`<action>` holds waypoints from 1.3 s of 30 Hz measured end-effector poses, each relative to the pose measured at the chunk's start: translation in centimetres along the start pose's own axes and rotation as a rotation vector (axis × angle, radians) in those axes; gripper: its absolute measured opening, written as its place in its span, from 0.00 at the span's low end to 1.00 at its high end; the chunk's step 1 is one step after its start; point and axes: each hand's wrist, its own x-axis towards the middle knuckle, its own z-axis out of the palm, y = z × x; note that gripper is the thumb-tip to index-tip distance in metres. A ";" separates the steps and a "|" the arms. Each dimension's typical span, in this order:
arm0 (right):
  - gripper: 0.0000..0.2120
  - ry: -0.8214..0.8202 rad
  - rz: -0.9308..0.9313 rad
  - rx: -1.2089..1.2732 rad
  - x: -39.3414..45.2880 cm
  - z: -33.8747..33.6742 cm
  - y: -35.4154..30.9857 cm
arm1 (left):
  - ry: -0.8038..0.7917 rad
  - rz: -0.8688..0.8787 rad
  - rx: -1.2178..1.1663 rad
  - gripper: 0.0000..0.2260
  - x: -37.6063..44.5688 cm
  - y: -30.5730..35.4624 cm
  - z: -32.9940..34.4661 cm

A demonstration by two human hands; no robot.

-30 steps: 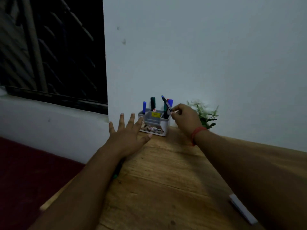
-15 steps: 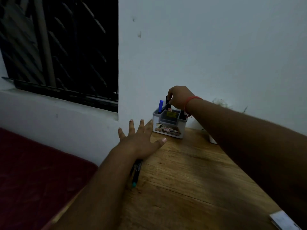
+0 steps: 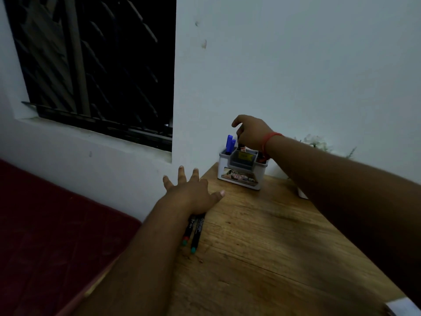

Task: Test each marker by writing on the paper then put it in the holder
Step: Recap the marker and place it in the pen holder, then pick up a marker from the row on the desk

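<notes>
The white and grey holder stands at the table's far edge by the wall. Two blue-capped markers stick up from its left compartment, and dark markers stand further right. My right hand hovers just over the holder with its fingers loosely curled downward; I see nothing held in it. My left hand lies flat on the table, fingers spread, its heel resting on the upper ends of two dark markers with green tips that lie side by side.
The wooden table has its left edge beside a dark red mattress. A small plant in a white pot sits right of the holder. A corner of white paper shows at the bottom right. A barred window is at the upper left.
My right hand carried a blue-capped marker to the holder and let it go in the left compartment. The view shifted left. My left hand stayed flat on the table.
</notes>
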 end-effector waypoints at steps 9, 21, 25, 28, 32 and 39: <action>0.14 0.141 -0.181 0.034 -9.2 -1.3 1.3 | 0.099 -0.033 -0.015 0.25 -0.8 -0.9 -0.7; 0.14 -0.082 -0.136 0.061 -23.3 -1.7 5.9 | 0.105 0.039 0.021 0.12 -2.6 1.2 0.0; 0.13 -0.099 -0.089 0.064 -25.9 -2.6 7.8 | 0.112 0.088 0.081 0.13 -2.8 3.1 0.7; 0.12 -0.097 -0.054 0.080 -27.4 -3.5 9.1 | 0.080 0.081 0.037 0.18 -2.7 4.2 1.0; 0.13 -0.066 -0.060 0.105 -29.5 -4.6 10.7 | 0.088 0.049 -0.063 0.23 -2.4 4.9 1.2; 0.12 -0.023 -0.025 0.180 -31.3 -5.4 12.4 | 0.158 0.030 -0.277 0.19 -1.9 4.8 1.9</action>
